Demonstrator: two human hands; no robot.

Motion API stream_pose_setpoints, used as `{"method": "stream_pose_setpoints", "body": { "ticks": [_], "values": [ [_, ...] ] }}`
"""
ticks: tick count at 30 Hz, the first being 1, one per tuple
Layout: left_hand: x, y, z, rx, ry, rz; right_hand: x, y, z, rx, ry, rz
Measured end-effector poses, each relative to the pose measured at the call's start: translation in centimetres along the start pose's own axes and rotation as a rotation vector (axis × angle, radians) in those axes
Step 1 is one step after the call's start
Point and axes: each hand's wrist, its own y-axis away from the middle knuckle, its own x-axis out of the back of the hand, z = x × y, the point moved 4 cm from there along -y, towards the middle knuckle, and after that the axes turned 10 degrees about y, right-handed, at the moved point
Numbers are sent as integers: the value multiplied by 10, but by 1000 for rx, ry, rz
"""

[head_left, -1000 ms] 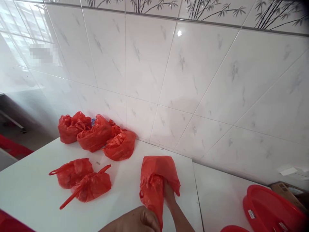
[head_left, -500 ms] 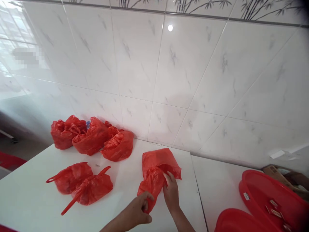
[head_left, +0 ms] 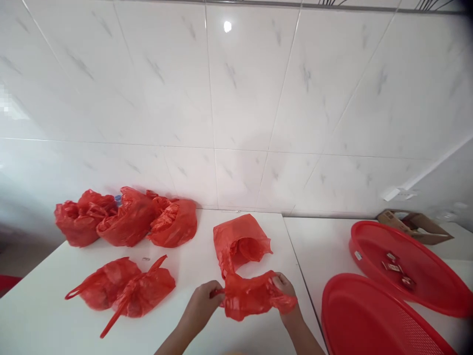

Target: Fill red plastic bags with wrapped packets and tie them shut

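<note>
Spreading apart since the earlier frame, both hands are now stretching the near part of a red plastic bag [head_left: 246, 298] sideways at the lower centre of the frame. The left hand [head_left: 201, 303] is curling its fingers nearly closed on the thin edge at one side. The right hand [head_left: 288, 291] is pinching bunched film between thumb and fingers at the other, a loose end hanging over it. Just beyond, the bag's far part [head_left: 236, 229] is lying on the white table [head_left: 192, 325], gaping toward the hands and seemingly joining the stretched film on the left.

Filled red bags [head_left: 127, 219] are sitting against the tiled wall at left; two smaller tied ones [head_left: 146, 291] are resting at lower left. Red baskets [head_left: 369, 315] are standing at lower right.

For good handling, both hands should be pulling gently and evenly, fingertips spreading the bunched film, since thin plastic is probably tearing or twisting easily under a hard tug.
</note>
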Motion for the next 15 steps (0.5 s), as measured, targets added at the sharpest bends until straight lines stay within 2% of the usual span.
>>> {"method": "stream_pose_setpoints", "body": {
  "ticks": [3,6,8,10,13,15],
  "values": [
    [9,-1,4,-13,267,111,7,8,10,-2,89,-143],
    [17,2,11,23,456,203,18,19,12,98,433,-212],
    [21,4,14,39,508,238,29,22,13,122,672,-204],
    [24,5,15,47,544,266,43,21,15,63,803,-162],
    [27,4,13,70,598,282,61,19,11,-23,850,-116],
    [27,3,13,74,606,257,66,24,-6,27,782,-64]
  ]
}}
